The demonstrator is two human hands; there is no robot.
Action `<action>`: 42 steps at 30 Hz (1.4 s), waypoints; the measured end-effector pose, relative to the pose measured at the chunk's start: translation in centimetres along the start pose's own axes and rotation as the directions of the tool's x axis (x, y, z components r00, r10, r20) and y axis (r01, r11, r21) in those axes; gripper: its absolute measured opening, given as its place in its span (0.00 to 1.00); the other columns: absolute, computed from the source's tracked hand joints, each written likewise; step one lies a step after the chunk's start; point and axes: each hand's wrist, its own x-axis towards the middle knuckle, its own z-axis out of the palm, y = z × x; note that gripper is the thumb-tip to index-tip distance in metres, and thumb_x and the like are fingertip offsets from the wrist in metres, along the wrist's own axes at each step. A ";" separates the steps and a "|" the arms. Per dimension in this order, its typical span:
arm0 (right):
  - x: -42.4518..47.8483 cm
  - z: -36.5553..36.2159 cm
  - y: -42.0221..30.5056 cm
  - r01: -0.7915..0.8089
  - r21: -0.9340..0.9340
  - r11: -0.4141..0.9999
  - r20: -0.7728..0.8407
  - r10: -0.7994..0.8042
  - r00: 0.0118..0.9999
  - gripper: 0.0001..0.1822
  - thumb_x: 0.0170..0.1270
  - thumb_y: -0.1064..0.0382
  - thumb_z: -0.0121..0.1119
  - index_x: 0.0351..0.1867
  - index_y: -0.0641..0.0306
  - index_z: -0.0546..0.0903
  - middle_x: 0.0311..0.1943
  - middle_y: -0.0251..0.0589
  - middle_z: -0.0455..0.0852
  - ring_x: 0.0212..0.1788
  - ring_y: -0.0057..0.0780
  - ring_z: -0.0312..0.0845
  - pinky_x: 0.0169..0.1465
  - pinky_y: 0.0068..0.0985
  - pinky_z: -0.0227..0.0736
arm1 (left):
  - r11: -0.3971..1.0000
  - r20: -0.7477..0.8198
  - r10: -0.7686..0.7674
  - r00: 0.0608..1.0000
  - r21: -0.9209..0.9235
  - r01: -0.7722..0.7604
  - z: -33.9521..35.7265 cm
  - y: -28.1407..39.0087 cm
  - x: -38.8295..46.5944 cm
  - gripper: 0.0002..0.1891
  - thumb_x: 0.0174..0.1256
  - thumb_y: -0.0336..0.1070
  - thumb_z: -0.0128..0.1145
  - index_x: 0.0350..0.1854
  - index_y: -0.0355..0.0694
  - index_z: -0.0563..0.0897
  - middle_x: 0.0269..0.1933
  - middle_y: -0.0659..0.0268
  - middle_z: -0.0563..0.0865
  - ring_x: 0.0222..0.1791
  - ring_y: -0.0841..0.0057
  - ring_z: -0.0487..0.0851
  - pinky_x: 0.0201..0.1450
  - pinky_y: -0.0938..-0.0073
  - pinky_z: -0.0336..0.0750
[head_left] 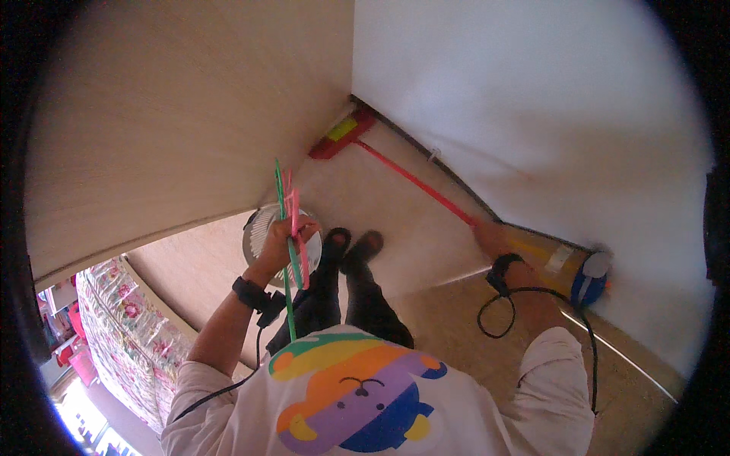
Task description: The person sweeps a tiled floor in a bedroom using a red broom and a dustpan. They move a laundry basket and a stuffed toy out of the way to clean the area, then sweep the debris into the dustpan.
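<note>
My left hand is closed around several thin plastic clothes hangers, green and pink, held upright over a round grey slatted object, perhaps a fan. Out to the right, my right hand grips the end of a red stick handle. That handle runs to a red broom or dustpan head with a yellow-green label, lying on the floor by the wall corner. Blur hides the fingers of my right hand. Both wrists wear black bands with cables.
A tall beige panel rises at the left and a white wall at the right. Beyond my right hand stands a blurred blue and white object. A bed with a floral cover is at the lower left. My feet are on the floor between.
</note>
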 end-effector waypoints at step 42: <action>-23.5 -8.4 -25.1 -0.550 0.684 0.479 0.481 0.270 0.834 0.19 0.69 0.54 0.38 0.57 0.55 0.70 0.50 0.53 0.77 0.52 0.48 0.72 0.57 0.35 0.64 | 0.981 0.058 -0.027 0.998 -0.192 0.038 2.4 -6.2 -4.5 0.05 0.61 0.30 0.56 0.35 0.34 0.80 0.27 0.67 0.81 0.28 0.84 0.75 0.31 0.80 0.70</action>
